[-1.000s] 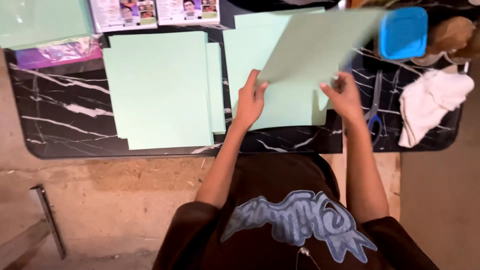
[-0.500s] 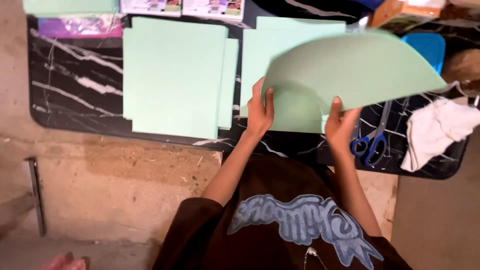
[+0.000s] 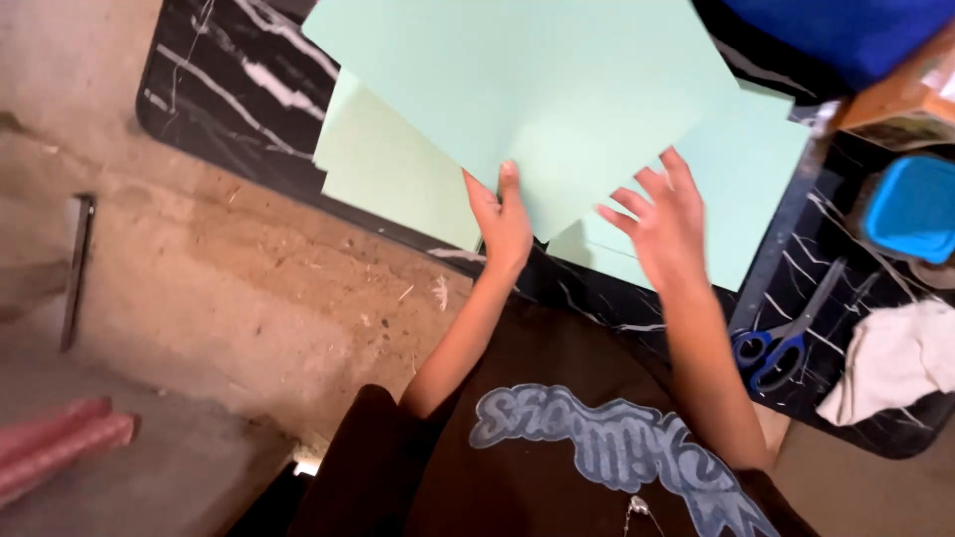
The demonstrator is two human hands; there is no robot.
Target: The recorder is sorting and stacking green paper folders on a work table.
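Here, in the head view, both forearms reach forward and up from a dark printed shirt [image 3: 607, 447] toward a large pale green sheet [image 3: 537, 89] of paper. The left hand [image 3: 505, 221] is raised with its fingers together and pointing away from the body, thumb out to the side; its fingertips [image 3: 509, 177] lie against the lower part of the sheet, near the sheet's lowest corner. Whether it pinches the paper or only presses on it cannot be told. The right hand [image 3: 665, 224] is spread, fingers fanned and slightly curled, its palm turned down over the paper; its fingertips [image 3: 672, 159] lie at the sheet's right edge, but a firm grip cannot be made out.

The sheet is tilted and covers much of the upper frame. Beneath it lie more pale green sheets: a left stack [image 3: 393, 174] and a right stack [image 3: 756, 179], both flat on a black marble-patterned table [image 3: 224, 94] with white veins. On the table to the right are blue-handled scissors [image 3: 771, 348], just beside a crumpled white cloth [image 3: 895, 363], with a blue lidded container [image 3: 913, 207] farther back. Below the table's near edge is a rough tan concrete floor [image 3: 259, 298] scattered with bits of debris, and a pink roll [image 3: 55, 447] lies at the lower left.
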